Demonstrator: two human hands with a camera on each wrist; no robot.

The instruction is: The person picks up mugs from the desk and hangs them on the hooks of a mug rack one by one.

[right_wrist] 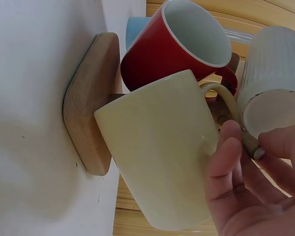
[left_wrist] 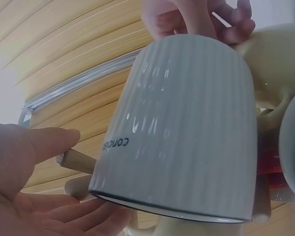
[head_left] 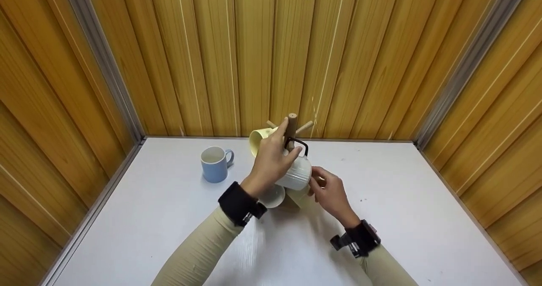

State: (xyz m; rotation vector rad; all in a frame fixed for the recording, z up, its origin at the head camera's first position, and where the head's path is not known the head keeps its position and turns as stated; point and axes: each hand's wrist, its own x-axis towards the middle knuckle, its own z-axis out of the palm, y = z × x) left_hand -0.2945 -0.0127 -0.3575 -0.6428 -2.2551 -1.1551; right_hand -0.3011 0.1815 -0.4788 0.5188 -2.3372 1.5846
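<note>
A wooden mug tree (head_left: 292, 127) holds several hanging mugs. Beside its post is my left hand (head_left: 271, 161), fingers extended, with its thumb (left_wrist: 56, 140) at a peg tip. The ribbed white mug (left_wrist: 182, 128), dark-rimmed, hangs mouth-down close to this hand; its dark handle (head_left: 301, 142) shows by the post. My right hand (right_wrist: 265, 182) has its bent fingers and thumb around the end of a wooden peg (right_wrist: 252, 145). On that peg a cream mug (right_wrist: 157, 147) hangs by its handle, near the fingertips. A red mug (right_wrist: 152, 61) with a white inside hangs behind it.
A blue mug (head_left: 214, 167) stands upright on the white table (head_left: 169, 235), left of the tree. Another pale yellow mug (head_left: 256, 142) hangs at the back left. A white-lined mug (head_left: 272, 196) hangs low in front. Wood-patterned walls (head_left: 254, 57) enclose the table.
</note>
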